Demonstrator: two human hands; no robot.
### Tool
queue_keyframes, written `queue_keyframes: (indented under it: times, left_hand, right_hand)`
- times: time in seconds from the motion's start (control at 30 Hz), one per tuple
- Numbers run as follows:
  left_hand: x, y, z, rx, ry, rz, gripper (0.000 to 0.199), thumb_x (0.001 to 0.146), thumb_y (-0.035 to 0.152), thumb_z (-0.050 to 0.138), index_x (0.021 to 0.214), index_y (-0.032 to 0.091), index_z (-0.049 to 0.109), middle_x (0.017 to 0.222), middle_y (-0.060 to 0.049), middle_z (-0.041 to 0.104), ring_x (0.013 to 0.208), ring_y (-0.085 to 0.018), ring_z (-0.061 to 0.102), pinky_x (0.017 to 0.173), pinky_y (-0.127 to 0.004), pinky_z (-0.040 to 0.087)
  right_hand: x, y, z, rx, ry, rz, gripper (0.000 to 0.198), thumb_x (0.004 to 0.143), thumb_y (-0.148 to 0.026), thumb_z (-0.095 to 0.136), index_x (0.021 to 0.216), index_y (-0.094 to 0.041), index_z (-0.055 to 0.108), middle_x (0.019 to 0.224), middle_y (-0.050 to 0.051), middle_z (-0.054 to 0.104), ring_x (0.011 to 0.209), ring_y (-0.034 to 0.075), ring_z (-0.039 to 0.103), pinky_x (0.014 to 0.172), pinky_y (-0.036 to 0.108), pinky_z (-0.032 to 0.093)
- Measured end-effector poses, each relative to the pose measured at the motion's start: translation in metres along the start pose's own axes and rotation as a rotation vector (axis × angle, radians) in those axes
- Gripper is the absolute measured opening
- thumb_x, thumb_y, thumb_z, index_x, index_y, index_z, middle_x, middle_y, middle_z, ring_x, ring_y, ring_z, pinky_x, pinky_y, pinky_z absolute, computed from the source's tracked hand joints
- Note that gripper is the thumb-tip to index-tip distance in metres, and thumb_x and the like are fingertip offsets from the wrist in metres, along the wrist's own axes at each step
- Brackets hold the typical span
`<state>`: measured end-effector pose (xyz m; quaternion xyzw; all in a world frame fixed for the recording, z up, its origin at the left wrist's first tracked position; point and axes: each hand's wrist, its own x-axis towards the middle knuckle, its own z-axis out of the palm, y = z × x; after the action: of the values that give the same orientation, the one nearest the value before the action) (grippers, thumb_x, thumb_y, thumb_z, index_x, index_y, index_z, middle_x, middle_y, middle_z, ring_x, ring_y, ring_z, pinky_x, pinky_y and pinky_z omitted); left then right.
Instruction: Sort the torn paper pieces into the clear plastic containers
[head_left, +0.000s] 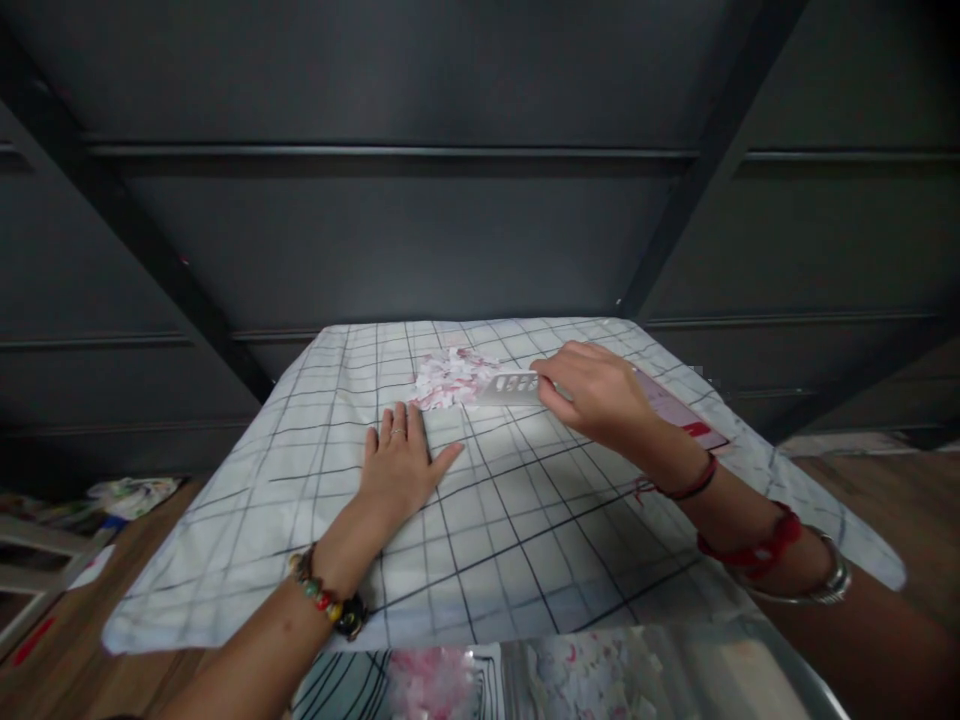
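Observation:
My left hand point(401, 465) lies flat on the checked tablecloth point(480, 530), its fingers spread. Its fingertips reach the near edge of a heap of white and pink paper-like shreds point(450, 378). From the other side, my right hand point(592, 390) grips a flat, pale plate with a row of cut-out holes point(510, 386). The plate stands on edge at the right side of the heap, its far end against the shreds. Fingers hide the end of the plate that I hold.
Right of my right hand lies a flat pink and red item with a dark edge point(679, 408), partly covered. Along the near edge is a clear container point(637, 675) with pale scraps and a pink bundle point(431, 680) beside it. Dark panels point(390, 240) rise behind the table.

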<state>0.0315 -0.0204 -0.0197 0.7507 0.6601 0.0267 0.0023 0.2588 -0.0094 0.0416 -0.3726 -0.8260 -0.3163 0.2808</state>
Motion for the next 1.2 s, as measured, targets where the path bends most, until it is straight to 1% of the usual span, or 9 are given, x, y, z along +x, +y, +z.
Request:
queue_keyframes:
  times: [0.2,0.37,0.47,0.57,0.73,0.87,0.97,1.13,1.2]
  left_hand:
    - [0.000,0.002,-0.002,-0.008,-0.009,-0.011,0.083,0.086,0.061,0.031,0.138,-0.002,0.022,0.144,-0.022,0.021,0.133,-0.035,0.017,0.105,-0.049,0.020]
    - [0.000,0.001,0.000,0.004,-0.013,-0.018,0.082,0.086,0.060,0.032,0.139,-0.002,0.021,0.145,-0.022,0.020,0.133,-0.034,0.017,0.106,-0.048,0.019]
    - [0.001,0.000,0.000,-0.001,-0.013,-0.011,0.082,0.086,0.060,0.032,0.138,-0.002,0.021,0.144,-0.022,0.021,0.133,-0.034,0.017,0.105,-0.048,0.020]
    - [0.001,0.000,-0.001,-0.007,-0.019,-0.010,0.082,0.086,0.059,0.032,0.139,-0.002,0.021,0.145,-0.022,0.021,0.133,-0.034,0.017,0.105,-0.048,0.020]
    - [0.001,0.001,-0.001,0.000,-0.026,-0.021,0.081,0.086,0.058,0.031,0.139,-0.002,0.020,0.145,-0.021,0.021,0.134,-0.033,0.016,0.105,-0.048,0.019]
    - [0.001,0.000,0.001,0.010,0.000,-0.015,0.081,0.086,0.058,0.032,0.139,-0.003,0.021,0.144,-0.021,0.022,0.134,-0.033,0.017,0.106,-0.047,0.019]
    - [0.002,0.000,0.003,0.002,0.009,-0.019,0.081,0.086,0.058,0.032,0.139,-0.002,0.021,0.145,-0.021,0.022,0.133,-0.033,0.017,0.106,-0.047,0.020]
    - [0.001,0.000,0.004,-0.005,0.030,-0.017,0.081,0.086,0.058,0.031,0.138,-0.002,0.022,0.144,-0.020,0.024,0.133,-0.032,0.018,0.106,-0.046,0.020]
    - [0.000,-0.001,0.003,-0.010,0.031,-0.016,0.081,0.086,0.058,0.031,0.138,-0.003,0.023,0.144,-0.021,0.024,0.133,-0.033,0.018,0.105,-0.047,0.021]
  right_hand:
    - [0.004,0.008,0.008,0.003,0.017,0.037,0.023,0.078,-0.016,0.043,0.064,-0.017,0.062,0.058,0.002,0.059,0.060,0.015,0.051,0.059,0.028,0.038]
    - [0.006,0.014,0.009,-0.008,-0.005,0.008,0.021,0.076,-0.016,0.044,0.063,-0.018,0.060,0.057,0.002,0.058,0.060,0.015,0.051,0.058,0.028,0.038]
    - [0.005,0.015,0.009,-0.030,-0.003,0.020,0.021,0.076,-0.015,0.044,0.061,-0.019,0.059,0.056,0.002,0.057,0.059,0.015,0.051,0.058,0.029,0.038]
    - [0.003,0.012,0.007,-0.003,0.022,0.015,0.021,0.076,-0.014,0.044,0.062,-0.019,0.059,0.057,0.002,0.058,0.060,0.015,0.051,0.058,0.029,0.038]
    - [0.002,0.005,0.003,0.061,0.033,-0.060,0.019,0.075,-0.013,0.046,0.061,-0.018,0.059,0.059,0.001,0.059,0.059,0.014,0.052,0.057,0.028,0.040]
    - [0.003,0.005,0.002,0.028,0.074,-0.012,0.020,0.075,-0.012,0.045,0.062,-0.018,0.059,0.057,0.001,0.059,0.058,0.014,0.051,0.056,0.028,0.039]
    - [0.003,0.005,0.001,0.001,0.060,-0.028,0.021,0.075,-0.011,0.045,0.061,-0.017,0.060,0.057,0.001,0.059,0.058,0.014,0.051,0.056,0.028,0.038]
    - [0.003,-0.001,0.002,0.073,0.083,-0.014,0.020,0.074,-0.010,0.046,0.062,-0.016,0.061,0.059,0.002,0.060,0.058,0.014,0.050,0.056,0.027,0.038]
    - [0.006,-0.005,0.004,0.083,0.072,-0.014,0.020,0.075,-0.010,0.045,0.063,-0.015,0.061,0.060,0.002,0.061,0.060,0.014,0.051,0.058,0.027,0.038]
